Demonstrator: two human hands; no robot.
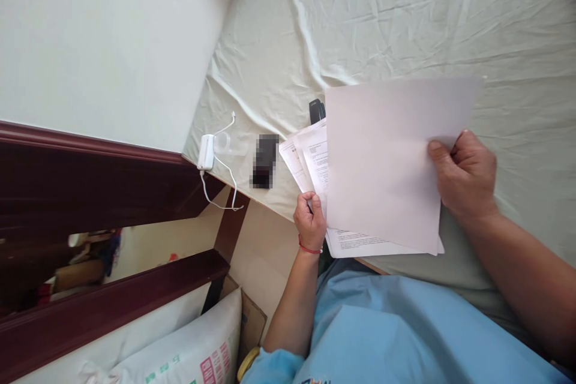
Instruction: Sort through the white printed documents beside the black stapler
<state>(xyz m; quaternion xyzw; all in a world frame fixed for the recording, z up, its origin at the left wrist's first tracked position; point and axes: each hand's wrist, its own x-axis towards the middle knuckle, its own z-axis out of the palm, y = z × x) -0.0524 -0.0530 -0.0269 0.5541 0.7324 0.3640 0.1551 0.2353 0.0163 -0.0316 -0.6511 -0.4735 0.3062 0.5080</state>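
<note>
My right hand (pixel 468 179) is closed on blank-faced sheets of paper (pixel 387 156), its thumb flat on top near their right edge. Under and to the left of them, printed sheets (pixel 317 156) fan out, with more printed text showing along the bottom edge. My left hand (pixel 310 220), with a red string at the wrist, is closed at the lower left edge of the printed sheets. Its fingers are curled; the paper partly hides its grip. A black object (pixel 317 110), perhaps a stapler, pokes out from behind the papers; most of it is covered.
A pale wrinkled cloth (pixel 405 18) covers the surface. Left of the papers lie a blurred dark object (pixel 264 162) and a white adapter (pixel 206 152) with a cable. Dark red wooden rails (pixel 112 288) and a white printed sack (pixel 193 342) stand at lower left.
</note>
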